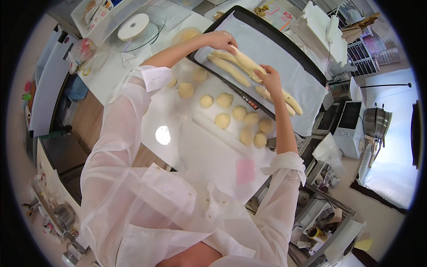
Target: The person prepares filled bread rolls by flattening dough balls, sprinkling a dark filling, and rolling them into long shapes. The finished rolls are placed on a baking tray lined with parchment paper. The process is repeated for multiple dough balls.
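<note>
Between my two hands stretches a long pale dough strip [247,61], over a black baking tray lined with white paper [284,62]. My left hand [221,41] closes on its far-left end. Fingers of my right hand [270,80] pinch its other end. Beside it on the paper lies a similar dough rope [229,70], with another partly hidden behind the held strip. More dough ropes [291,103] rest toward the tray's right end, partly covered by my right hand and wrist. Nearer to me, several round dough balls [222,120] sit on the white table [200,155].
A pink flat sheet or scraper [245,171] and a long pale bar [222,135] lie on the table near me. Back left are a round glass plate [153,22] and a white bin [106,18]. A white microwave [349,127] stands at the right.
</note>
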The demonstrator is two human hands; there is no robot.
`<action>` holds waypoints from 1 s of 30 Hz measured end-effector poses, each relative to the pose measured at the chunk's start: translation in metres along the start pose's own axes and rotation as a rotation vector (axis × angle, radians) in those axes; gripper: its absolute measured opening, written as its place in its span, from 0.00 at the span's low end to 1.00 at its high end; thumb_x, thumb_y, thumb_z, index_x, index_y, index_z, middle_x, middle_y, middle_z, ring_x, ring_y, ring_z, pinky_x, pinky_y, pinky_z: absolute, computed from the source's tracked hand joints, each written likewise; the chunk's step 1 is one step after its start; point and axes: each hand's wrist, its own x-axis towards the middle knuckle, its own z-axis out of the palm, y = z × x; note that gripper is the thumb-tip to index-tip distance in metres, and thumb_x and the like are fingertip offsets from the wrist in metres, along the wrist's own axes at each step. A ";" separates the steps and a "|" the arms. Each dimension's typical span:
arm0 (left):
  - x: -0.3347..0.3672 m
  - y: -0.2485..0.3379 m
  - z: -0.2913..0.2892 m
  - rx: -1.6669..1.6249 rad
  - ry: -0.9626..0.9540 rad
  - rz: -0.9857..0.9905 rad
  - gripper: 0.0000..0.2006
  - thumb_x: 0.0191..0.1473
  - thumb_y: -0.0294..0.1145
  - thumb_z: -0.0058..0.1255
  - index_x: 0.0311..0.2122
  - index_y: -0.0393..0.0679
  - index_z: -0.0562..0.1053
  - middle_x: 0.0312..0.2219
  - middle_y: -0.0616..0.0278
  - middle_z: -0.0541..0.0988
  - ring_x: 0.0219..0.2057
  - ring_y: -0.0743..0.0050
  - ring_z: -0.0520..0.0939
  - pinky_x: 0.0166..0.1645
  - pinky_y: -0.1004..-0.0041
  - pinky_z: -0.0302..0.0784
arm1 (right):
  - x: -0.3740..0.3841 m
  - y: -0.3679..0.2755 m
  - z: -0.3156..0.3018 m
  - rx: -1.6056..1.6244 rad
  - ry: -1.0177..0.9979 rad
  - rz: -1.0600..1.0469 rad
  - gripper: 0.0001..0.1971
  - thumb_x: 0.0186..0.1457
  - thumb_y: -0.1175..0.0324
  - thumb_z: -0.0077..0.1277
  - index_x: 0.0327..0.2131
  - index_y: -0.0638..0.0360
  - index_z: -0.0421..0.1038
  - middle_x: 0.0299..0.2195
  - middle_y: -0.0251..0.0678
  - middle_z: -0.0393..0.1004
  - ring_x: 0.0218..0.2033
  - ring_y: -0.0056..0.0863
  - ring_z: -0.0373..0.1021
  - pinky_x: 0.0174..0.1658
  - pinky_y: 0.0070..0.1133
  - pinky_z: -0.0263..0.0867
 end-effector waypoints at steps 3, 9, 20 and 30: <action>0.032 -0.042 -0.007 0.012 -0.044 -0.077 0.22 0.51 0.50 0.54 0.44 0.43 0.77 0.40 0.53 0.80 0.42 0.56 0.79 0.46 0.67 0.73 | 0.038 -0.012 0.014 0.028 -0.072 0.079 0.24 0.46 0.56 0.61 0.42 0.63 0.75 0.31 0.39 0.78 0.26 0.24 0.71 0.34 0.24 0.67; 0.035 -0.060 0.037 0.282 0.142 -0.144 0.18 0.55 0.49 0.49 0.45 0.51 0.78 0.43 0.62 0.78 0.46 0.60 0.75 0.50 0.66 0.71 | 0.052 0.018 0.033 -0.562 0.069 -0.100 0.20 0.50 0.56 0.57 0.43 0.60 0.75 0.35 0.40 0.76 0.37 0.33 0.69 0.41 0.28 0.66; -0.121 0.018 0.160 0.131 0.395 0.276 0.11 0.48 0.37 0.56 0.38 0.49 0.77 0.31 0.63 0.76 0.34 0.59 0.76 0.38 0.63 0.73 | -0.192 0.031 0.026 -0.309 0.278 -0.451 0.05 0.51 0.79 0.51 0.34 0.62 0.72 0.33 0.42 0.73 0.36 0.42 0.66 0.41 0.32 0.61; -0.125 0.088 0.279 -0.021 0.128 -0.091 0.25 0.34 0.38 0.64 0.44 0.53 0.75 0.43 0.56 0.71 0.44 0.51 0.74 0.41 0.59 0.77 | -0.308 0.081 0.109 -0.657 0.081 -0.107 0.30 0.45 0.68 0.60 0.55 0.54 0.63 0.52 0.37 0.64 0.55 0.38 0.59 0.59 0.40 0.51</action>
